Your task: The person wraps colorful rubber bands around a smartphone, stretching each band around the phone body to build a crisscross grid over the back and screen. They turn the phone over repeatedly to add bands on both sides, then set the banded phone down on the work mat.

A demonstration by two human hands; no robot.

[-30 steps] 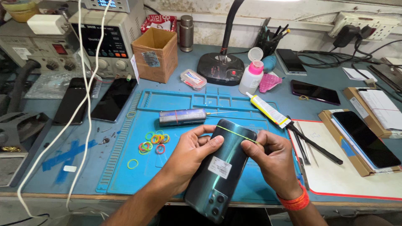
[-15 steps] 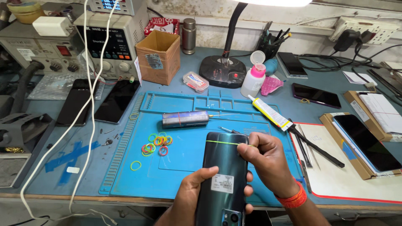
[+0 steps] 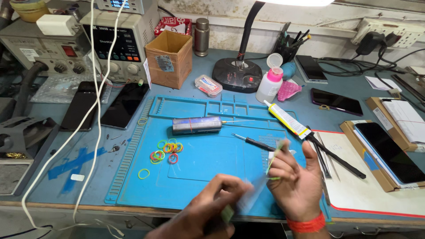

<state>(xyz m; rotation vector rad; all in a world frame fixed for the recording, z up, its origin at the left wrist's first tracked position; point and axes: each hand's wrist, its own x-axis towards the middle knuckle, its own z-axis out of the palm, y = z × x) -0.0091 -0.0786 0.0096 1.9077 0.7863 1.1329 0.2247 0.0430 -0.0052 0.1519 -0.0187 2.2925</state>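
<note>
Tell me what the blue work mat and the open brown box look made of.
Blue work mat: likely silicone or soft rubber, matte, with moulded compartments and ribbed edges. Open brown box: corrugated cardboard by its look, dull brown, with raw cut edges at the top.

The mat (image 3: pixel 212 168) looks like matt blue rubber, smooth with moulded ridges. The bands (image 3: pixel 164 152) on it are thin coloured rubber. The box (image 3: pixel 168 59) is plain brown cardboard, dull and slightly worn. The flask (image 3: pixel 202 36) is brushed metal with a soft sheen. The phones (image 3: pixel 126 105) beside the mat show glossy black glass. The bottle (image 3: pixel 269 85) is smooth white plastic with a pink cap.
</note>
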